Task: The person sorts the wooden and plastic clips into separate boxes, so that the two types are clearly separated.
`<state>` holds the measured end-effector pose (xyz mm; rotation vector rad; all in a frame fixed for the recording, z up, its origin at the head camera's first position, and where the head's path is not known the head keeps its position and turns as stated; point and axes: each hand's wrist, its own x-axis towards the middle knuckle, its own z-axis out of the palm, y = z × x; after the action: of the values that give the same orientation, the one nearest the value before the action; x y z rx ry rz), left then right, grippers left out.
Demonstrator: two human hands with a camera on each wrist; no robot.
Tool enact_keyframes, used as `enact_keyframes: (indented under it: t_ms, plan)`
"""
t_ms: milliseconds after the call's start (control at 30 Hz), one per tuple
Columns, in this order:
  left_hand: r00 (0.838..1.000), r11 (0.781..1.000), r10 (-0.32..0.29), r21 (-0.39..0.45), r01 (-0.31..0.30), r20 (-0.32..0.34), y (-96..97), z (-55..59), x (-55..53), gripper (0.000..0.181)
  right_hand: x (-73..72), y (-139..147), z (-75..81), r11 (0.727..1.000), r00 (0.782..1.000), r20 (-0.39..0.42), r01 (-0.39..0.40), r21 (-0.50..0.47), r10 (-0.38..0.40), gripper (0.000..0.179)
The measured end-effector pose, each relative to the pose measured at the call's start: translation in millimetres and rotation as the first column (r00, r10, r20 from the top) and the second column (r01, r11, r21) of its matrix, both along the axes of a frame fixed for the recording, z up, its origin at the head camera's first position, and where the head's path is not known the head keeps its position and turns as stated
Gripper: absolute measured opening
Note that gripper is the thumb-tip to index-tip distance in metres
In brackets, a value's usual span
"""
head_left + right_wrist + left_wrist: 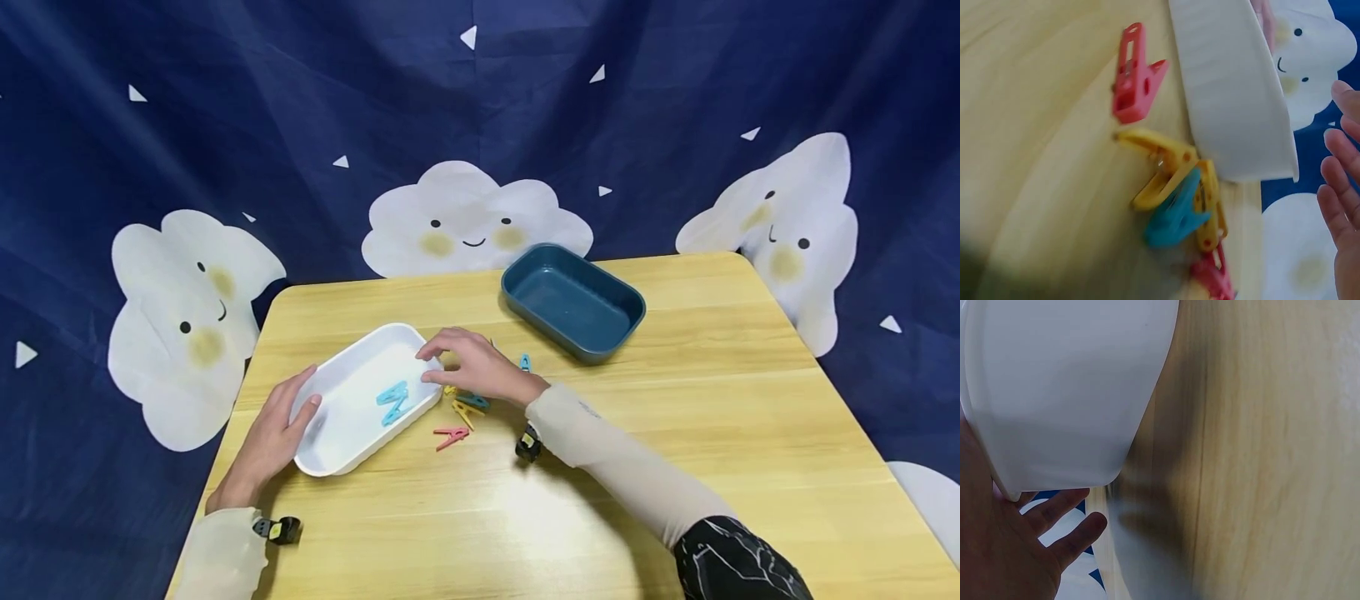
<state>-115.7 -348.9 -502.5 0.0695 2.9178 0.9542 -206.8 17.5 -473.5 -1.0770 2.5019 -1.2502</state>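
Note:
A white tray (348,408) lies slantwise on the table with light-blue clothespins (393,393) inside it. My left hand (273,429) holds its left end, thumb over the rim and fingers outside the end wall, as the left wrist view shows. My right hand (476,364) hovers at the tray's right end, thumb and fingers apart, nothing between them. Below and beside it lie a red clothespin (1136,78), a yellow clothespin (1163,164) and a teal clothespin (1175,215). A second yellow clothespin (1208,206) and another red one sit close by, partly covered.
A dark teal basin (573,304) stands at the back of the wooden table (712,400). Near its front edge is another blue clothespin (525,362), partly hidden by my right hand. A navy cloth with clouds (476,221) hangs behind the table.

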Motion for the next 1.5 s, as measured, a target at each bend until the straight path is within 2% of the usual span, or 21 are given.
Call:
enact_keyframes:
  t_ms: [267, 433, 700, 1100, 1500]
  plan:
    - [0.999, 1.000, -0.013, -0.002, 0.013, -0.042, -2.1, -2.6, 0.5, 0.063, 5.5, 35, -26.2, 0.999, 0.997, 0.073, 0.021, -0.045, -0.017, 0.032]
    - [0.999, 1.000, -0.014, 0.006, 0.014, -0.048, -2.5, -2.5, 0.4, 0.063, 7.7, 54, -38.7, 0.999, 0.999, 0.024, 0.032, -0.009, -0.032, 0.026]
    - [0.999, 1.000, -0.015, 0.007, 0.015, -0.045, -1.9, -1.5, 0.9, 0.063, 12.8, 73, -52.0, 0.997, 1.000, 0.003, 0.031, 0.072, -0.031, 0.020]
    - [0.999, 1.000, -0.010, 0.007, 0.011, -0.036, -0.9, -0.3, 0.9, 0.064, 18.1, 78, -58.4, 0.994, 1.000, -0.026, 0.018, 0.108, -0.016, 0.019]
    - [0.999, 1.000, -0.007, 0.006, 0.008, -0.039, -0.4, 0.3, 0.9, 0.063, 17.0, 75, -56.3, 0.978, 0.996, -0.089, -0.005, 0.207, 0.024, 0.013]
